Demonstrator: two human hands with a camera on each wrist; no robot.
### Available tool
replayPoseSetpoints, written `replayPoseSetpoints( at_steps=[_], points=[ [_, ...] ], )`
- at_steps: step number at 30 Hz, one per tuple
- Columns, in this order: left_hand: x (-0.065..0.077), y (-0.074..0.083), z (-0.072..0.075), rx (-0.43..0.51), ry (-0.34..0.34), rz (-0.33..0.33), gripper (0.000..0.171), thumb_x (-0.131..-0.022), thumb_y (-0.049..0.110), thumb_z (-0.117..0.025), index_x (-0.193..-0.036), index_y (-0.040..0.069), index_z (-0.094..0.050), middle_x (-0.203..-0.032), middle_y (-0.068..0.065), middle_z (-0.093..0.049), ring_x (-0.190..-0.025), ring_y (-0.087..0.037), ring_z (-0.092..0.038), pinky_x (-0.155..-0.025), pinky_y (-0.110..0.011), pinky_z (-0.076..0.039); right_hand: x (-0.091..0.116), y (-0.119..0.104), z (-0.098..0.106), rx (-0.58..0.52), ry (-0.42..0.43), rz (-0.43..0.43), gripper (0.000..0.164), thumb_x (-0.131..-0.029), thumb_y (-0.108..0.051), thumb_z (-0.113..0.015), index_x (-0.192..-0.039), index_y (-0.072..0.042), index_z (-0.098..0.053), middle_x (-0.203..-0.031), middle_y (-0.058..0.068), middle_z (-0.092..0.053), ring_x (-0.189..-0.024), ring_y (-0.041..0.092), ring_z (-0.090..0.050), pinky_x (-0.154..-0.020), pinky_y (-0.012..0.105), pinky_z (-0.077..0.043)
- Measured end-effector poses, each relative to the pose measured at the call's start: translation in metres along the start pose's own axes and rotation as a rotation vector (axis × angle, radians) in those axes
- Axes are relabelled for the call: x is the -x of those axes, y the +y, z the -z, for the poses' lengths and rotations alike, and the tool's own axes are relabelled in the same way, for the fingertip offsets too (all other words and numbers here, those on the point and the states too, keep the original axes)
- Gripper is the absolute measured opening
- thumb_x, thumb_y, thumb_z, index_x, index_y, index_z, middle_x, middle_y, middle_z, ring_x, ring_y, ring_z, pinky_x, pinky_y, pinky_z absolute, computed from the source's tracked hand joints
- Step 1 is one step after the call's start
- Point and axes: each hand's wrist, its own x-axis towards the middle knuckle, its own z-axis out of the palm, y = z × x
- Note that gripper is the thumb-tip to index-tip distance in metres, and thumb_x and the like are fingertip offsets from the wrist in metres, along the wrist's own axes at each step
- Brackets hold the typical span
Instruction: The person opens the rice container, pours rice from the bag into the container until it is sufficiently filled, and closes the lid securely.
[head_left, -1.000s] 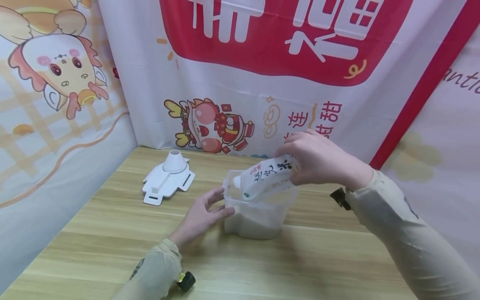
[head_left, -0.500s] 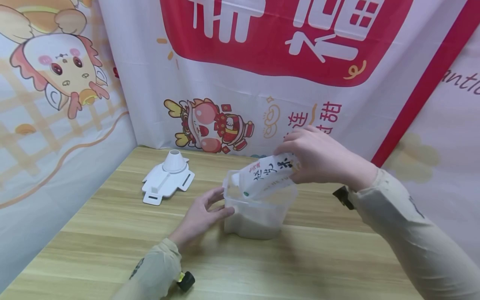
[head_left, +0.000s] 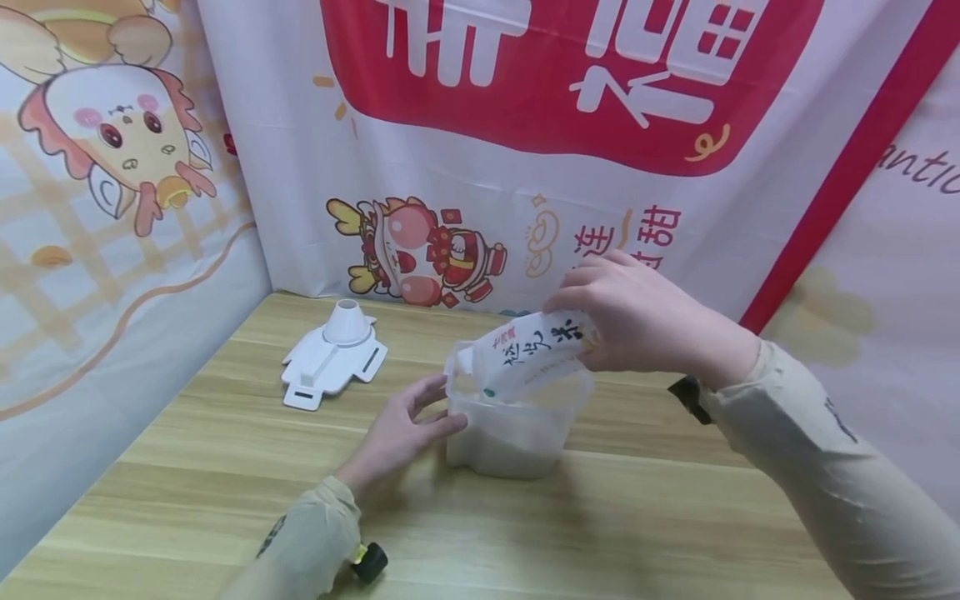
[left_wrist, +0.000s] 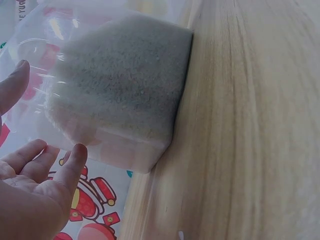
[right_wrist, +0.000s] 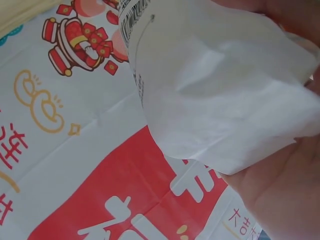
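My left wrist view picks out single grains (left_wrist: 120, 75) filling the lower part of the clear tub (head_left: 536, 414); from my head they look a pale mass. Only my right wrist view shows the barcode (right_wrist: 133, 19) on the white bag (head_left: 525, 358). The tub stands in from the back edge of the tabletop (head_left: 225, 483), wood stretching on to the near edge. I count one tub, one bag, one white lid (head_left: 333, 362) near the back left corner. My right hand (head_left: 648, 321) grips the bag's upper end, tilted over the tub's rim; my left hand (head_left: 403, 432), fingers spread, is at its left side
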Motion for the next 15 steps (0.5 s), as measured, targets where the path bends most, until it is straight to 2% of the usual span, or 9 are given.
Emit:
replayPoseSetpoints(
  at_steps=[15],
  points=[
    [-0.0011,0.0003,0.0015,0.005,-0.007,-0.012,0.075,-0.075,0.040,-0.085,-0.140,0.026,-0.051,-0.140,0.005,-0.052,-0.130,-0.019,-0.047,-0.102,-0.038,-0.046,-0.0030,0.0068,-0.0014,-0.009,0.004,-0.020,0.066,-0.055,-0.028,-0.097,-0.116,-0.021,-0.073,-0.113,-0.001,-0.067,-0.103,0.020,-0.057,-0.093,0.048,-0.048]
  ],
)
